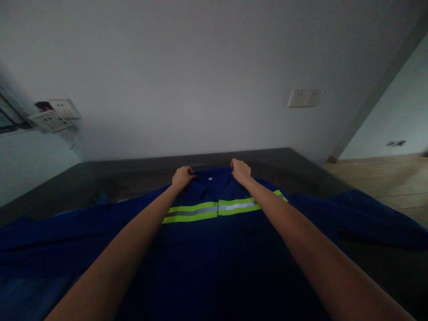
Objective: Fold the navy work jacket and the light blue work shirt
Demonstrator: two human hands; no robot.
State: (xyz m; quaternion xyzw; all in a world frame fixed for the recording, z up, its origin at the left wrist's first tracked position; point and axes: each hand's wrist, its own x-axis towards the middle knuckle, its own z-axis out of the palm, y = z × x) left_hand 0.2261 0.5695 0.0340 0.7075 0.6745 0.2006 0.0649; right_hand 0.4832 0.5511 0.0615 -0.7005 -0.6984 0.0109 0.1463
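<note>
The body of a dark blue jacket (207, 249) fills the nearest part of the surface (72, 189), lying front up with its collar end away from the person. A lighter blue cloth (30, 292) shows beneath the left-side sleeve (83, 229); the opposite sleeve (361, 214) stretches out to the right. Farther up, a yellow-green band with a silver stripe (194, 211) crosses the chest. Beyond it, the left hand (182, 177) has its fingers pinched on the left end of the collar (219, 173), and the right hand (240, 170) grips the right end likewise. A small white label (210, 179) sits between them. Past the surface's dark far edge rises a pale wall (187, 80), with a double socket (305, 97) on the right and another socket plate (63, 107) on the left. Pale flooring (391, 178) shows at far right.
</note>
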